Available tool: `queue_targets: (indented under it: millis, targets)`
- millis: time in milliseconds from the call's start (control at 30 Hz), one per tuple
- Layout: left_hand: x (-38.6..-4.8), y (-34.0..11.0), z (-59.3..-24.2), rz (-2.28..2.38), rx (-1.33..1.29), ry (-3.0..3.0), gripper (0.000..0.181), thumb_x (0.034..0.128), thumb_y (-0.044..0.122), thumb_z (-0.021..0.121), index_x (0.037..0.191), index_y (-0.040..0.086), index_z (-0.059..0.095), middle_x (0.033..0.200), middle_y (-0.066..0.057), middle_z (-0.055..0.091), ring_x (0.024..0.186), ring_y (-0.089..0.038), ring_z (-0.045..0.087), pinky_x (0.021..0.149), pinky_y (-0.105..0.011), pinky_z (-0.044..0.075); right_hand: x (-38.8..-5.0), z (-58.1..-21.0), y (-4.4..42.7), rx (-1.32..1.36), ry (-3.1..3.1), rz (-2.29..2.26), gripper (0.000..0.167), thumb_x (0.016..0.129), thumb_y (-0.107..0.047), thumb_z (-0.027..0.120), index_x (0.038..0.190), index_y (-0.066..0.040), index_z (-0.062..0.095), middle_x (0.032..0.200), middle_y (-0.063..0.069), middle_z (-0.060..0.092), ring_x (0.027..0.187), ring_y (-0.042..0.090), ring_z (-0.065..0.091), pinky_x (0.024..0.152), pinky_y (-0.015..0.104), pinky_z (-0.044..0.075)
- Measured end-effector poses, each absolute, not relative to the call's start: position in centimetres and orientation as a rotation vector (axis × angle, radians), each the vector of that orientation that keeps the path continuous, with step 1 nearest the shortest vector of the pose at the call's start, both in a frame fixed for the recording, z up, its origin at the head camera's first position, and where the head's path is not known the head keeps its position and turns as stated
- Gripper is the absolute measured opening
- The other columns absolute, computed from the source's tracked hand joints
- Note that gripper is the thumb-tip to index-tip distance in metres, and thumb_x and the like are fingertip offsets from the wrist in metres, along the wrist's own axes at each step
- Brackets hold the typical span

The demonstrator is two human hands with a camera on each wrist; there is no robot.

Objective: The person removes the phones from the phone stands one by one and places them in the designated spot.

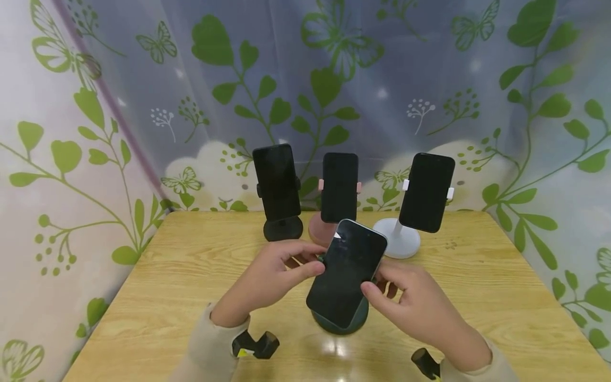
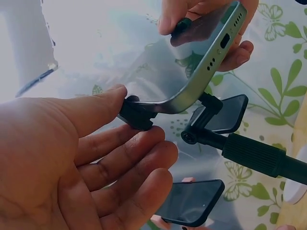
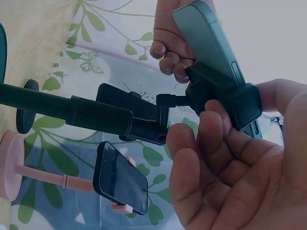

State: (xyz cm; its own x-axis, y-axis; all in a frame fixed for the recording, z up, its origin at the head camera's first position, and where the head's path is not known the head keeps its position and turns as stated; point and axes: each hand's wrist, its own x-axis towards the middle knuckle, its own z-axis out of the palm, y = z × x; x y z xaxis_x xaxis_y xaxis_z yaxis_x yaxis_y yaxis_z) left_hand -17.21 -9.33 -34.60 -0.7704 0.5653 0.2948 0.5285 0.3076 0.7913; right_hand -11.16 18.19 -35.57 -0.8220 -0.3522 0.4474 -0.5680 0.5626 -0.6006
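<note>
A phone [image 1: 347, 273] with a light metal edge sits tilted in the clamp of a dark green stand [image 1: 340, 324]. My left hand [image 1: 281, 273] is at its left side; in the left wrist view the thumb and index finger pinch one clamp end [image 2: 136, 114], the other fingers loosely bent. My right hand [image 1: 415, 302] is at the opposite side, its thumb and a fingertip pinching the clamp [image 3: 244, 103] in the right wrist view. Behind the phone, the ribbed stem [image 3: 100, 115] joins the clamp through a small hinged arm [image 2: 204, 120].
Behind stand three more phones in holders: one on a black base [image 1: 283, 229] at left, one on a pink base [image 1: 321, 229] in the middle, one on a white base [image 1: 403, 244] at right. A leaf-patterned curtain [image 1: 286, 79] hangs beyond the wooden table [image 1: 167, 297].
</note>
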Motion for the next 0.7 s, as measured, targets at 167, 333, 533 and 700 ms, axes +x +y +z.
queue_targets:
  millis: [167, 333, 533, 700]
  targets:
    - [-17.0, -9.3, -34.4, 1.482, 1.055, 2.514, 0.029, 0.0981, 0.026, 0.074, 0.125, 0.015, 0.074, 0.105, 0.007, 0.074, 0.095, -0.008, 0.069, 0.078, -0.031, 0.059, -11.1, -35.4, 18.2, 0.762, -2.527, 1.104, 0.023, 0.098, -0.014, 0.072, 0.084, -0.03, 0.064, 0.079, -0.021, 0.059, 0.071, -0.001, 0.057, 0.062, 0.025, 0.053]
    - [-17.0, -9.2, -34.2, 1.467, 1.057, 2.521, 0.029, 0.0979, 0.026, 0.074, 0.124, 0.015, 0.074, 0.104, 0.007, 0.074, 0.094, -0.007, 0.069, 0.079, -0.032, 0.059, -11.1, -35.3, 18.1, 0.774, -2.513, 1.055, 0.021, 0.099, -0.014, 0.069, 0.086, -0.03, 0.064, 0.08, -0.021, 0.057, 0.07, -0.003, 0.055, 0.061, 0.023, 0.052]
    - [-16.5, -8.8, -34.2, 1.476, 1.024, 2.511, 0.029, 0.0965, 0.028, 0.076, 0.122, 0.016, 0.074, 0.1, 0.009, 0.073, 0.091, -0.007, 0.068, 0.079, -0.033, 0.058, -11.1, -35.3, 18.4, 0.713, -2.542, 0.97, 0.025, 0.102, -0.017, 0.065, 0.082, -0.029, 0.056, 0.076, -0.022, 0.05, 0.068, -0.004, 0.052, 0.061, 0.023, 0.049]
    - [-16.0, -8.4, -34.3, 1.515, 0.963, 2.474, 0.025, 0.0952, 0.026, 0.078, 0.116, 0.014, 0.073, 0.095, 0.007, 0.072, 0.087, -0.009, 0.067, 0.078, -0.035, 0.058, -11.5, -35.3, 18.8, 0.676, -2.577, 0.926, 0.027, 0.104, -0.019, 0.062, 0.081, -0.027, 0.052, 0.072, -0.02, 0.045, 0.067, -0.003, 0.049, 0.059, 0.024, 0.047]
